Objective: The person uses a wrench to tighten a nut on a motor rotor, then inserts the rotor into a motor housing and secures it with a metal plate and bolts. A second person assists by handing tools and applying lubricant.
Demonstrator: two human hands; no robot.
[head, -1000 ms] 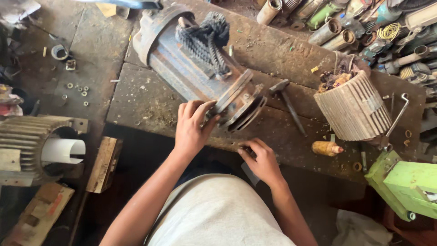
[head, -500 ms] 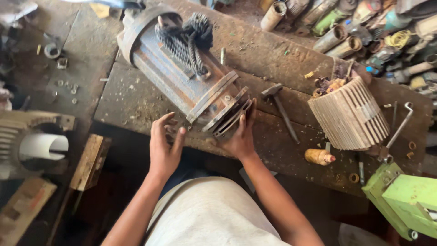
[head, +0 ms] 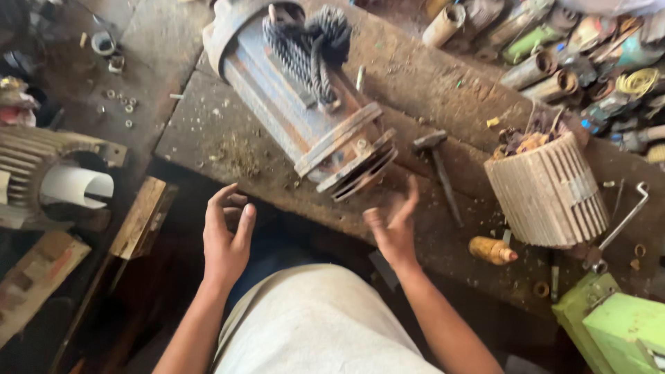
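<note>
A large grey electric motor (head: 298, 104) lies on its side on a dusty wooden bench (head: 208, 131), with dark braided cables (head: 305, 48) draped over its top and its end cover (head: 357, 163) facing me. My left hand (head: 227, 235) hovers open below the bench edge, left of the end cover, holding nothing. My right hand (head: 395, 221) is raised open just under the end cover, fingers spread and blurred, not touching it.
A hammer (head: 436, 166) lies right of the motor. A ribbed motor housing (head: 547, 194) stands at right with a yellow-handled tool (head: 490, 249) beside it. Tubes and clutter fill the back right. Another finned housing (head: 41, 173) and wood blocks (head: 142, 218) sit left; a green box (head: 616, 325) is lower right.
Both hands have come off the motor's end cover and drawn back toward me, now open in the air. The view has shifted closer to the motor.
</note>
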